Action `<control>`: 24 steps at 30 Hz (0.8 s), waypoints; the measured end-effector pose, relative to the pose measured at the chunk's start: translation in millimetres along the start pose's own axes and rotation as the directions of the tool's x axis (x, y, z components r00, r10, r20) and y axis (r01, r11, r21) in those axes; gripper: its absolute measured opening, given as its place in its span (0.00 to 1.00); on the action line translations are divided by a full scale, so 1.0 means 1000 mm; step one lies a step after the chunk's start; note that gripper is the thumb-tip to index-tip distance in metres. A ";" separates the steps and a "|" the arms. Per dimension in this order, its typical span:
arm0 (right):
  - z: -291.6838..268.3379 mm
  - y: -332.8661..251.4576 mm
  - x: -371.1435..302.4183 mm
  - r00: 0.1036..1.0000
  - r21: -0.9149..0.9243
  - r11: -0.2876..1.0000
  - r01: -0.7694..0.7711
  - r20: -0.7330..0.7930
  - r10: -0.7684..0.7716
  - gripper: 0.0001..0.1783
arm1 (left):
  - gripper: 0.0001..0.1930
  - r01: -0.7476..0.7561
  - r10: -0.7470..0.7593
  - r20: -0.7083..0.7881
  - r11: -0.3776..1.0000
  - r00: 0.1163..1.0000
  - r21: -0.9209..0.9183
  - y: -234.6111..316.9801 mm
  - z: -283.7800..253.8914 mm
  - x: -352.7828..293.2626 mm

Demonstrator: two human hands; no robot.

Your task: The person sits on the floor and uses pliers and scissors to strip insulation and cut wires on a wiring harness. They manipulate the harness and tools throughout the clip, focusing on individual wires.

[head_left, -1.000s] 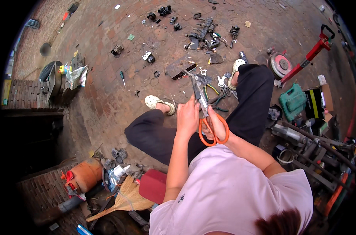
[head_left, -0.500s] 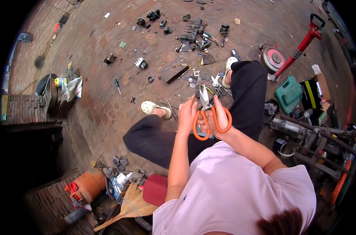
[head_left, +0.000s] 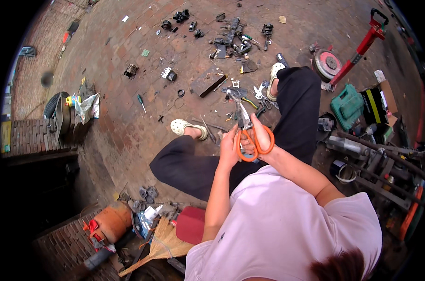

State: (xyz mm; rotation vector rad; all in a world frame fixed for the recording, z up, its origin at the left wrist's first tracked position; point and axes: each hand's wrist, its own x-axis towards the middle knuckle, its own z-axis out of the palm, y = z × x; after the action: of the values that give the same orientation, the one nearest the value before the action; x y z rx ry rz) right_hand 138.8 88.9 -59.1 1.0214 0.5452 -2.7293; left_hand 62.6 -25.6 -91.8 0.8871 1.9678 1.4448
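Note:
A pair of scissors [head_left: 243,119] with orange loop handles is in front of my lap, blades pointing away from me. My right hand [head_left: 261,136] is closed around the handles from the right side. My left hand [head_left: 229,147] is closed beside the left loop, its fingertips close to the base of the blades. Whatever those fingers hold, if anything, is hidden. Past the blades, on the ground, lie green-handled pliers [head_left: 250,102], white-handled scissors [head_left: 259,91] and other small tools.
A dark metal channel [head_left: 208,84] and several black machine parts [head_left: 231,35] lie farther out. At right are a red-handled jack [head_left: 359,58], a green tool case [head_left: 347,107] and a metal frame [head_left: 371,164]. A broom [head_left: 165,241] and an orange gas cylinder [head_left: 110,222] are at lower left.
My left hand has moved down and right, from alongside the blades to beside the left handle loop. The dark piece earlier beyond its fingers no longer shows clearly. The scissors handles are closer together.

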 end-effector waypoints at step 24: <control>-0.064 -0.116 0.065 0.816 -0.377 0.798 0.470 -0.160 -0.556 0.12 | 0.19 0.168 -0.210 -0.256 0.970 0.944 -0.176 -0.079 -0.035 0.057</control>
State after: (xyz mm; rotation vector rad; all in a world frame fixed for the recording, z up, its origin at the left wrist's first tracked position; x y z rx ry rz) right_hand 94.7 218.6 -115.0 1.3079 1.4686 -2.7920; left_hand -14.9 -19.8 -159.9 0.4344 2.0389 1.6460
